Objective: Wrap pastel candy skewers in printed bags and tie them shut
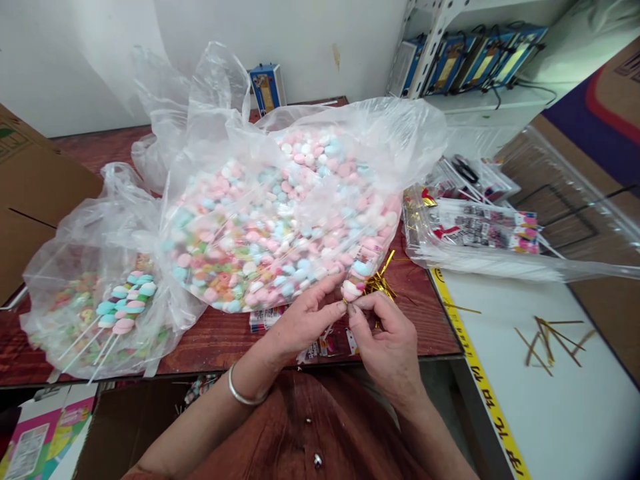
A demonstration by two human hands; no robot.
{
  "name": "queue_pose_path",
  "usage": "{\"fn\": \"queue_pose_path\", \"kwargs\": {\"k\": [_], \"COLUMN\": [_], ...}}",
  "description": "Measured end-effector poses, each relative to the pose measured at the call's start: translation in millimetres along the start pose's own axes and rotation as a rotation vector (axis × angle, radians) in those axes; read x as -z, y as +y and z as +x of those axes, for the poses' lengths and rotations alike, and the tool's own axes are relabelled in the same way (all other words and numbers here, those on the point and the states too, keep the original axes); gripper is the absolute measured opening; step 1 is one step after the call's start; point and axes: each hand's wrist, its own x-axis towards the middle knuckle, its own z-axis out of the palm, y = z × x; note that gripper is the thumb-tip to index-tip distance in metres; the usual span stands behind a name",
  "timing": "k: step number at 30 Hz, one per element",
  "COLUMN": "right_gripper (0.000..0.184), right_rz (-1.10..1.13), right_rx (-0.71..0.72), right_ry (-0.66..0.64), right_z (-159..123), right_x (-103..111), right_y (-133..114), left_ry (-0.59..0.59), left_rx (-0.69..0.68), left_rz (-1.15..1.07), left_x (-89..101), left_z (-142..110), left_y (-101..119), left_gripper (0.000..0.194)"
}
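Note:
My left hand (313,317) is closed, its thumb and fingers pinching the lower end of a candy skewer (353,288) in a clear wrapper. The skewer carries soft pink, white and blue candies and points away from me. From the other side, my right hand (387,337) pinches the same lower end with thumb and forefinger. A speck of gold shows between the fingertips, too small to make out fully. Just beyond my right hand lies a bunch of gold twist ties (384,283). A big clear bag of pastel candies (280,233) fills the table behind both hands.
Several candy skewers (127,300) rest on a smaller candy bag (65,287) at left. Printed packets (480,223) in clear plastic lie at right. Loose twist ties (550,340) are scattered on the white surface (575,413). Cardboard boxes (45,200) flank the wooden table (425,313).

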Motion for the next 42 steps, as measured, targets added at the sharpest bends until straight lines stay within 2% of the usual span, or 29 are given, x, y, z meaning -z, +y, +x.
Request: {"fn": "queue_pose_path", "kwargs": {"k": [2, 4, 7, 10, 12, 14, 18, 23, 26, 28, 29, 31, 33, 34, 36, 37, 39, 42], "right_gripper": [0.018, 0.018, 0.017, 0.018, 0.020, 0.019, 0.018, 0.016, 0.020, 0.019, 0.019, 0.021, 0.021, 0.020, 0.017, 0.016, 0.015, 0.018], "right_rz": [-0.048, -0.089, -0.119, -0.120, -0.087, -0.011, 0.284, 0.671, 0.692, 0.604, 0.529, 0.344, 0.201, 0.179, 0.229, 0.275, 0.345, 0.275], "right_rx": [0.054, 0.069, 0.039, 0.027, 0.006, -0.048, -0.233, -0.461, -0.498, -0.443, -0.398, -0.277, -0.116, -0.037, 0.059, 0.056, -0.040, -0.180], "right_ry": [-0.035, -0.048, -0.046, -0.006, 0.012, -0.009, -0.161, -0.284, -0.344, -0.323, -0.286, -0.189, -0.135, -0.152, -0.265, -0.336, -0.427, -0.387], "right_z": [0.1, -0.5, -0.9, 0.4, 1.5, 1.6, -3.4, -12.9, -12.7, -10.6, -9.7, -8.8, -9.4, -10.2, -12.1, -13.0, -14.1, -14.0], "right_x": [3.7, 6.1, 10.1, 15.7, 19.8, 23.4, 26.2, 19.1, 15.0, 13.9, 13.4, 11.1, 5.3, 1.1, -8.7, -13.3, -19.4, -17.9], "right_y": [-1.6, -1.2, 2.0, 2.6, -0.6, -5.5, -9.9, -1.2, 1.1, -1.4, -4.0, -11.7, -21.8, -26.9, -35.0, -36.8, -33.9, -11.0], "left_ry": [-0.070, -0.039, -0.035, -0.120, -0.111, -0.069, -0.025, -0.156, -0.226, -0.286, -0.266, -0.127, 0.019, 0.043, 0.035, 0.059, 0.180, 0.459], "left_rx": [0.055, 0.038, -0.066, -0.219, -0.320, -0.380, -0.395, -0.289, -0.224, -0.224, -0.222, -0.210, -0.161, -0.115, -0.005, 0.056, 0.171, 0.327], "left_rz": [-0.072, -0.081, 0.115, 0.522, 0.757, 0.861, 0.807, 0.629, 0.488, 0.416, 0.393, 0.375, 0.396, 0.417, 0.439, 0.433, 0.382, 0.316], "left_x": [4.7, 9.8, 17.4, 20.6, 18.1, 13.3, 7.2, 12.9, 17.3, 19.5, 20.4, 21.3, 21.5, 21.5, 23.1, 25.7, 36.9, 72.9], "left_z": [0.0, -1.7, -6.1, -10.5, -12.4, -13.1, -11.0, -11.0, -17.3, -24.5, -28.9, -38.9, -49.8, -55.6, -68.9, -77.3, -100.9, -161.0], "left_y": [2.7, 4.7, 9.1, 13.2, 13.4, 12.0, 12.2, 22.8, 28.9, 31.7, 32.5, 32.9, 31.6, 30.6, 29.0, 29.0, 31.2, 37.0], "left_gripper": [0.047, 0.037, 0.010, 0.034, 0.044, 0.052, 0.057, 0.046, 0.035, 0.035, 0.033, 0.023, 0.055, 0.068, 0.069, 0.062, 0.055, 0.054]}}
